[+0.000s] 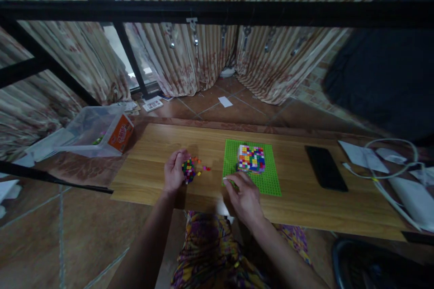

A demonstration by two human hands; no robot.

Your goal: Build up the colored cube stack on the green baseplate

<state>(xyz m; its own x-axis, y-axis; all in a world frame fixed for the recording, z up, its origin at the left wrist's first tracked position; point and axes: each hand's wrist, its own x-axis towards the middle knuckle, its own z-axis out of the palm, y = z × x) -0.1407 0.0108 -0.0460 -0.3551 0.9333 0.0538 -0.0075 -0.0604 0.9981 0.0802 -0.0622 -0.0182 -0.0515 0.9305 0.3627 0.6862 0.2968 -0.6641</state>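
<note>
Your left hand (174, 170) is cupped against a small pile of loose coloured bricks (190, 169) on the counter (298, 203). Fingers curl round the pile's left side, touching it; I can't tell whether any brick is actually pinched in that grip.

Your right hand (244, 198) sits at the near-left corner of the green baseplate (267, 181), fingertips on or just at its edge. The grip looks nearly closed. If it has a brick, it's too small to see.

Key relation: the multicoloured brick block (251, 158) stands on the baseplate just beyond and slightly right of your right hand. The loose pile lies to the left of the plate, so the right hand is nearer the block, the left nearer the supply.

Containers: a clear plastic tub (91, 131) with an orange label lies tipped on its side at the counter's far-left end, a few bricks visible inside. A black phone (325, 168) lies right of the plate, well apart.
</note>
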